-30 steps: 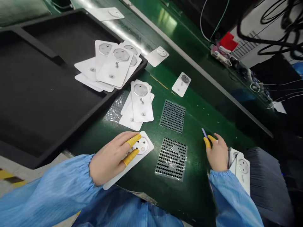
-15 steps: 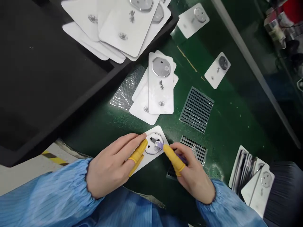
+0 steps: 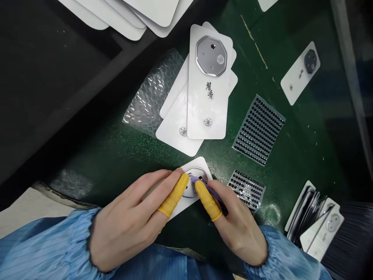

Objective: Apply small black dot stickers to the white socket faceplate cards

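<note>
My left hand [image 3: 135, 212], with yellow finger cots on, is closed on a white phone back panel [image 3: 205, 165] lying tilted on the green bench. Its fingertips press beside the panel's octagonal silver camera ring. Between thumb and fingers, my right hand [image 3: 231, 216] grips a slim purple tool [image 3: 214, 192]. The tool's tip sits inside the camera ring, close to my left fingertips; its exact kind is hard to make out. Dark dots show within the ring. Just right of the panel is a clear sheet of small black dots [image 3: 247, 189], partly behind my right hand.
Beyond my hands, stacked white panels [image 3: 208, 107] overlap bubble wrap [image 3: 151, 91]. A second dot sheet [image 3: 259, 130] and a lone panel [image 3: 300, 74] lie to the right. A black tray [image 3: 43, 105] with more panels fills the upper left. Several panels [image 3: 322, 233] lean beside black bristles [image 3: 351, 233].
The view has moved closer and shifted, so the stack appears larger and higher. The purple tool's tip has moved toward my left fingertips within the ring. Both hands keep their holds.
</note>
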`<state>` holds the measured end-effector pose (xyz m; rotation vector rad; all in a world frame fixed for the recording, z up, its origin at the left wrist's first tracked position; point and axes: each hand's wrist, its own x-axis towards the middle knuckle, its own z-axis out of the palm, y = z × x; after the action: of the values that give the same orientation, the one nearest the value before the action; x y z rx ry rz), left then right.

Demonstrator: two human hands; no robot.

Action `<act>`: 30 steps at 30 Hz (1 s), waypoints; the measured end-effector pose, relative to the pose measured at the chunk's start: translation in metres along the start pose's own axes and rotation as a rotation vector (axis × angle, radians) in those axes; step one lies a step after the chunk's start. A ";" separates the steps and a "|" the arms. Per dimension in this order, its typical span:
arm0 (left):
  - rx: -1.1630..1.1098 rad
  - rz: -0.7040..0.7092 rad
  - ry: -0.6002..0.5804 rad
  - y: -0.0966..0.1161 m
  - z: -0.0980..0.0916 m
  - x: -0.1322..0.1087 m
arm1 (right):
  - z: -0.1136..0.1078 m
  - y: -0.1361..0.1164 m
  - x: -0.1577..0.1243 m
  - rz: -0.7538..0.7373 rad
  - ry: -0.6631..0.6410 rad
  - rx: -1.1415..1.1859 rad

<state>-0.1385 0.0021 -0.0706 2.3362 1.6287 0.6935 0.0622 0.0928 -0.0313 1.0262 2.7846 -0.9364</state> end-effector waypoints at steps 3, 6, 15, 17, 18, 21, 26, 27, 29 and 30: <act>0.053 0.028 -0.058 -0.001 0.000 0.003 | -0.003 -0.004 0.005 -0.060 -0.011 -0.057; 0.083 0.025 -0.028 0.000 0.000 0.006 | -0.004 -0.008 0.008 -0.076 -0.036 -0.096; 0.090 0.052 -0.010 0.001 0.001 0.003 | -0.005 -0.007 0.008 -0.062 -0.076 -0.024; 0.062 0.059 -0.037 -0.001 0.002 0.003 | -0.009 -0.002 0.003 -0.043 -0.051 0.041; 0.061 0.052 -0.040 -0.001 0.002 0.002 | -0.012 0.002 -0.002 -0.014 -0.013 0.060; 0.074 0.020 0.005 -0.001 0.002 0.002 | -0.024 0.027 -0.024 0.180 0.305 -0.059; 0.013 0.010 0.038 -0.002 0.004 -0.002 | -0.041 0.113 -0.072 0.376 0.618 -0.451; -0.008 -0.002 0.042 -0.002 0.005 -0.003 | -0.041 0.125 -0.077 0.369 0.583 -0.489; -0.039 -0.019 0.059 -0.003 0.007 -0.005 | -0.037 0.129 -0.075 0.335 0.545 -0.511; -0.044 -0.019 0.077 -0.004 0.008 -0.006 | -0.033 0.121 -0.069 0.295 0.543 -0.488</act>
<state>-0.1390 -0.0011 -0.0806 2.2864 1.6476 0.8164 0.1944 0.1429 -0.0526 1.7111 2.8726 0.0808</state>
